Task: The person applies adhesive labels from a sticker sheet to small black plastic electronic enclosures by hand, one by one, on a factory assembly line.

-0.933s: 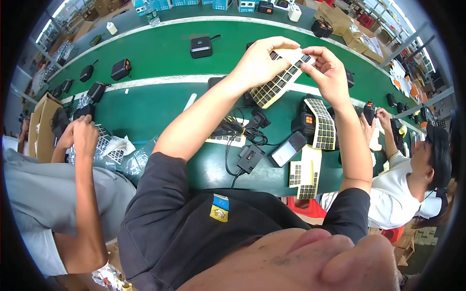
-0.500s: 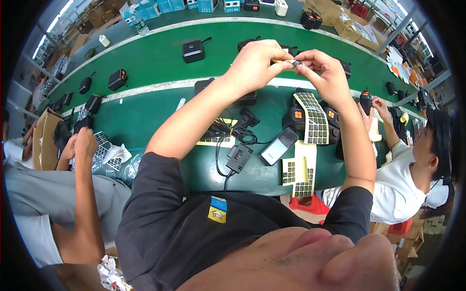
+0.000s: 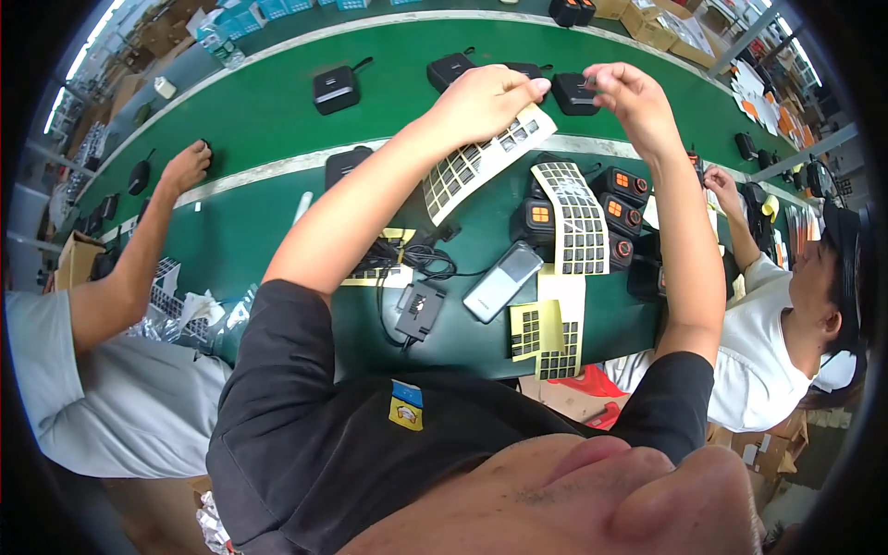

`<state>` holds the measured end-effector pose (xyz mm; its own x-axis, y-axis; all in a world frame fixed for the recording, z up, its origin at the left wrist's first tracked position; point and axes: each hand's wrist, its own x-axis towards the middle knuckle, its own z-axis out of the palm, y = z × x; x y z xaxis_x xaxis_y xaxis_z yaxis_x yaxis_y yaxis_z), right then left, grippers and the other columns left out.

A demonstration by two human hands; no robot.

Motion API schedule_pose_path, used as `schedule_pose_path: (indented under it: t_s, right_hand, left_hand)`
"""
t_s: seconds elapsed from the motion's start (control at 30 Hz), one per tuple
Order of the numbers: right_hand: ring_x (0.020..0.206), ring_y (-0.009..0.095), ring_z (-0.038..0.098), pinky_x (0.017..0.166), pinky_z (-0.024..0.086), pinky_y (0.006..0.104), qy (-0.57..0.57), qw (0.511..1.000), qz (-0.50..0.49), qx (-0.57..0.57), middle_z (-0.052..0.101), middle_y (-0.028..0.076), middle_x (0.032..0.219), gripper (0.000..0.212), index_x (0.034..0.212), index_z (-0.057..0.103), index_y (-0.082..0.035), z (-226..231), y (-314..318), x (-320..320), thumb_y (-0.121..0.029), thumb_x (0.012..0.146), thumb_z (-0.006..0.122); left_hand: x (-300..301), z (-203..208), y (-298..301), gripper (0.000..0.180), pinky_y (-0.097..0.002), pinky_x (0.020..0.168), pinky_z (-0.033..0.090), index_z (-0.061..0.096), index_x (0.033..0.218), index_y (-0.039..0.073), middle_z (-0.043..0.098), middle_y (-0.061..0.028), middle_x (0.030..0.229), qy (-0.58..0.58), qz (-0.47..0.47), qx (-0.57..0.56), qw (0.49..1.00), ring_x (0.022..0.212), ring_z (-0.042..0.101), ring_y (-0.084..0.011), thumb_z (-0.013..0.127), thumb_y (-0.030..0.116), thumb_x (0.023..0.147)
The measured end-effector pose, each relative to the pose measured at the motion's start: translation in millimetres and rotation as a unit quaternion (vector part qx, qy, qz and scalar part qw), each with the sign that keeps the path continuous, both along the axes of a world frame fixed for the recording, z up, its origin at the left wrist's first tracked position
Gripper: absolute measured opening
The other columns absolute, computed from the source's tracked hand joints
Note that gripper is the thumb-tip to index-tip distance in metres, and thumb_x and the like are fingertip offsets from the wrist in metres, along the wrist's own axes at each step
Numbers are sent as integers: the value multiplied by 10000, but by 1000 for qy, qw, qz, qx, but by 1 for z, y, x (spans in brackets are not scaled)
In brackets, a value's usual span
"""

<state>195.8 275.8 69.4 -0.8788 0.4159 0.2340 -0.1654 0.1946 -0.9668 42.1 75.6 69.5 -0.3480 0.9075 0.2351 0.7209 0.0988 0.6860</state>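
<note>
My left hand [image 3: 495, 102] grips the top edge of a pale yellow sheet of dark square stickers [image 3: 460, 180], which hangs tilted over the near edge of the green belt. To its right, my right hand [image 3: 633, 102] is raised with thumb and fingertips pinched together. Something tiny may be between those fingertips, but I cannot make it out. Below the hands, a second sticker sheet [image 3: 581, 227] drapes beside several black devices with orange buttons [image 3: 536, 220]. Nearer me lies a folded yellow sticker sheet [image 3: 525, 333] on white backing paper.
A silver-and-black handheld device [image 3: 504, 282] and a black adapter [image 3: 419, 310] with coiled cable lie on the green table. Black boxy cases with straps [image 3: 335, 90] sit on the belt. Co-workers are at both sides; one's hand [image 3: 190, 165] reaches over the belt at left.
My hands have moved apart, and the sticker sheet now shows hanging from my left hand. The co-worker at left has stretched an arm toward the belt. The whole view has shifted slightly.
</note>
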Motion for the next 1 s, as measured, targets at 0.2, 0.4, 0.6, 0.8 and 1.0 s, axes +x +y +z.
schedule_pose_path:
  t_s: [0.2, 0.4, 0.6, 0.8, 1.0]
  right_hand:
    - [885, 104, 526, 880, 449, 293, -203, 954, -204, -83, 631, -32, 985, 135, 1015, 670, -126, -122, 177, -27, -221, 919, 659]
    - [877, 110, 507, 870, 421, 289, -188, 959, -112, -181, 629, -62, 980, 109, 1006, 678, -159, -164, 203, -33, -222, 926, 639]
    - [908, 82, 545, 877, 403, 268, -141, 971, -119, -154, 658, -57, 972, 119, 994, 688, -131, -145, 194, -8, -211, 910, 661]
    - [827, 73, 545, 808, 403, 226, -132, 979, -151, -19, 676, -36, 900, 142, 959, 718, -81, -143, 178, -7, -203, 898, 680]
    - [788, 71, 574, 745, 439, 227, -103, 979, -168, 48, 693, 0, 878, 140, 944, 721, -32, -145, 164, -17, -158, 895, 687]
  left_hand:
    - [-2, -109, 153, 588, -446, 961, 470, 281, 1505, 114, 610, -245, 1213, 81, -35, -119, 989, 1098, 599, -400, 450, 323, 983]
    - [12, -136, 236, 768, -444, 909, 507, 225, 1509, 28, 653, -250, 1122, 129, 19, -212, 968, 1035, 644, -366, 575, 268, 869]
    - [4, -137, 235, 655, -450, 826, 551, 527, 1287, 22, 689, -220, 946, 134, 30, -120, 983, 916, 677, -372, 726, 303, 730]
    - [-5, -138, 229, 671, -399, 889, 528, 606, 1232, 29, 683, -224, 1028, 112, -21, -48, 992, 963, 669, -348, 750, 347, 659]
    - [-8, -142, 235, 554, -396, 872, 540, 649, 1087, 14, 691, -193, 1010, 123, 0, -7, 992, 957, 672, -324, 747, 331, 643]
